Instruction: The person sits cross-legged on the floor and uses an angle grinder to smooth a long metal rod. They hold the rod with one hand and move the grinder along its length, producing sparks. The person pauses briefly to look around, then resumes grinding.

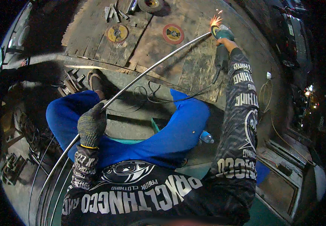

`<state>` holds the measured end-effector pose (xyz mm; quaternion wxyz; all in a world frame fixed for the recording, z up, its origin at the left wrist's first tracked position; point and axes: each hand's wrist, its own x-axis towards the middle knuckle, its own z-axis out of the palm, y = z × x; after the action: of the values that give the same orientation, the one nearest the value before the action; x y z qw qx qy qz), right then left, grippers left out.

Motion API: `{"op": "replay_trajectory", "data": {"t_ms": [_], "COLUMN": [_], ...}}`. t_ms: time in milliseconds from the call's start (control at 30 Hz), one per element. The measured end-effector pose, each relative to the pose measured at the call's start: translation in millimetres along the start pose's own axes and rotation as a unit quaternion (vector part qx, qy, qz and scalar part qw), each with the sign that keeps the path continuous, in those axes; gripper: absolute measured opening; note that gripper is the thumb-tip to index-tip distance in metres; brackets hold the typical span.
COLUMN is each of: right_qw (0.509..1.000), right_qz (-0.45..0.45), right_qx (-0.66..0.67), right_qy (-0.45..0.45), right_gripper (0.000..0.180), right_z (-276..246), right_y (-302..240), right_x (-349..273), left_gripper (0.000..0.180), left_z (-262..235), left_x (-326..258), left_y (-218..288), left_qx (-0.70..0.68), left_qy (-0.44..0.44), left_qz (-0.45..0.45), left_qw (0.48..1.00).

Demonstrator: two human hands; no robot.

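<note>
My left hand [92, 126], in a grey knit glove, is closed around a long, shiny metal rod [152, 71] above my left thigh. The rod runs from the lower left up to the far right, where its tip meets the disc of an angle grinder [222, 59]. Orange sparks [216, 19] fly up from that contact. My right hand [227, 42] is wrapped round the grinder near its head, with the arm stretched far forward. Its fingers are partly hidden, and the grinder's dark body hangs toward me with a cord trailing from it.
Wooden boards [151, 49] carry a yellow disc [117, 33], a red-rimmed disc [173, 34], several metal offcuts [113, 13] and a round wheel [150, 4]. A black cord [181, 100] loops between my legs. More rods [59, 190] lie lower left; a plastic bottle [207, 136] is beside my right leg.
</note>
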<state>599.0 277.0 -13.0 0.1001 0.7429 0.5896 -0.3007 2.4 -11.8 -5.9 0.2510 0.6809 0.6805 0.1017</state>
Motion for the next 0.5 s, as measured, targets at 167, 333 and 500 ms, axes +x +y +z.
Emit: {"op": "replay_trajectory", "data": {"t_ms": [167,333,500], "right_qw": [0.991,0.996,0.986], "right_qz": [-0.094,0.003,0.08], "right_qx": [-0.096,-0.084,0.103], "right_qy": [0.012,-0.004,0.101], "right_gripper": [0.028,0.037,0.052], "right_z": [17,46,83], "right_y": [-1,-40,-95], "right_x": [-4,-34,-96], "left_gripper": [0.02,0.017,0.027], "left_z": [0,3,0], "left_x": [0,-6,-9], "left_y": [-4,-5,-10], "left_qx": [0.007,0.004,0.035], "left_qy": [0.01,0.026,-0.048], "left_qz": [0.016,0.021,-0.022], "left_qw": [1.0,0.999,0.998]}}
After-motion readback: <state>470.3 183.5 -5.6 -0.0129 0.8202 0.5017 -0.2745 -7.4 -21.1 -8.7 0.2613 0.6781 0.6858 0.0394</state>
